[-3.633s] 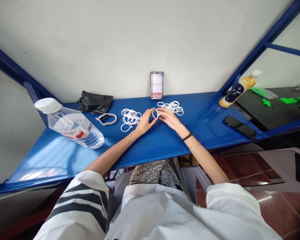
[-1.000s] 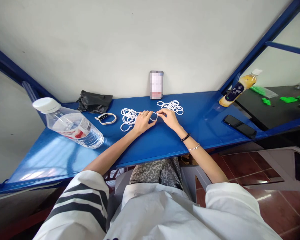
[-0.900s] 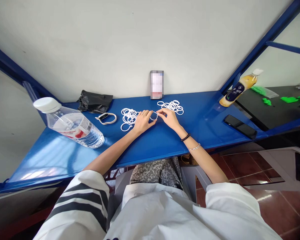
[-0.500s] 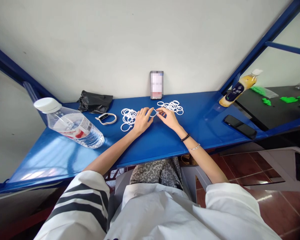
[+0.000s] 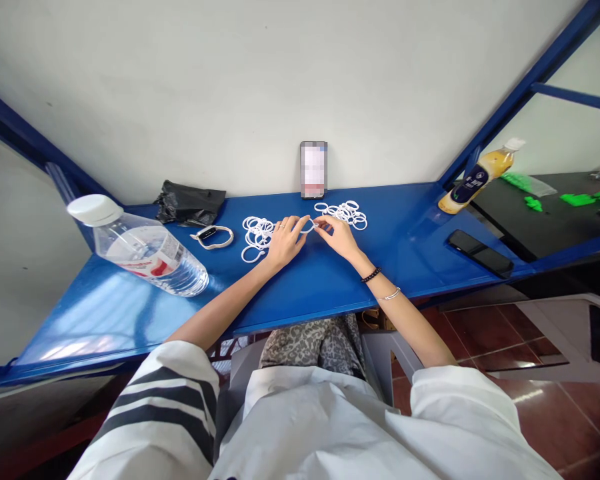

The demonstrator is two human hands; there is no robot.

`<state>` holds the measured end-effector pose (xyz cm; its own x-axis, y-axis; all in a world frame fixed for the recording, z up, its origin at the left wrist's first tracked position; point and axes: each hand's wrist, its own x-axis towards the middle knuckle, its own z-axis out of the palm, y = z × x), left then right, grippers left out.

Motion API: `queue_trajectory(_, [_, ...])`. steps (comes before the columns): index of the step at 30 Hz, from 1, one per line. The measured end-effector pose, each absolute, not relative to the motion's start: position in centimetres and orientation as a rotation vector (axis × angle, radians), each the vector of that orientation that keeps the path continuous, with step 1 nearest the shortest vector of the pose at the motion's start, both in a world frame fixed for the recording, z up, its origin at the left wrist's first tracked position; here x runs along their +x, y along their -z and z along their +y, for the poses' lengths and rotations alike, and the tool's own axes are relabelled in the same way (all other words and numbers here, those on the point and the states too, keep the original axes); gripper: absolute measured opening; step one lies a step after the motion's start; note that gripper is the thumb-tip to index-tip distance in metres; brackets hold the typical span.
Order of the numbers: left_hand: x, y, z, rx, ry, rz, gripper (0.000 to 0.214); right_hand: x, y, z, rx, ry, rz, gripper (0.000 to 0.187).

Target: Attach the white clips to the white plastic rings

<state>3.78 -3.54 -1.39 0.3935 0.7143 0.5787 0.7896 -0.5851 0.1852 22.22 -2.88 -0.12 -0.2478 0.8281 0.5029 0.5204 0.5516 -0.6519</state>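
Between my two hands, just above the blue table, is a white plastic ring (image 5: 308, 231). My left hand (image 5: 286, 241) pinches its left side, and the fingertips of my right hand (image 5: 337, 235) close on its right end. A loose heap of white rings (image 5: 258, 235) lies just left of my left hand; one ring at its near side (image 5: 253, 254) shows a small knob and a gap. Beyond my right hand sits another heap of white rings (image 5: 347, 212). My fingers partly cover the held ring.
A phone (image 5: 313, 170) leans on the wall behind the blue table (image 5: 300, 293). To the left are a water bottle (image 5: 150, 250), a watch (image 5: 214, 237) and a black plastic bag (image 5: 190, 203). On the right stand a juice bottle (image 5: 480, 177) and a dark phone (image 5: 480, 253).
My fingertips have shifted very slightly around the white ring, and the right hand's fingers sit a touch further right. The heaps and everything else look the same.
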Motion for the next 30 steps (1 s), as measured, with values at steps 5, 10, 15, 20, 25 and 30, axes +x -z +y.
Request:
queue_trajectory(5, [3.8,1.5,-3.4,-2.511,0.984,-1.375,0.039,22.3,0.0,-2.9,-1.114,-0.454,-1.895,0.015])
queue_trajectory(10, [3.8,1.8,-3.2,-2.537,1.072,-1.374,0.037,22.3,0.0,-2.8,-1.12,-0.459,-1.869,0.014])
queue_trajectory(15, [3.7,2.3,-2.8,-2.614,1.33,-1.351,0.034,22.4,0.0,-2.9,-1.112,-0.458,-1.863,0.016])
queue_trajectory(20, [3.5,2.3,-2.4,-2.621,1.541,-1.364,0.017,22.4,-0.1,-2.9,-1.128,-0.453,-1.847,0.016])
queue_trajectory(25, [3.5,2.1,-2.4,-2.605,1.653,-1.373,0.015,22.4,-0.2,-2.9,-1.128,-0.471,-1.845,0.014])
queue_trajectory(30, [3.4,2.2,-2.4,-2.577,1.587,-1.35,0.019,22.5,-0.2,-2.9,-1.114,-0.47,-1.864,0.01])
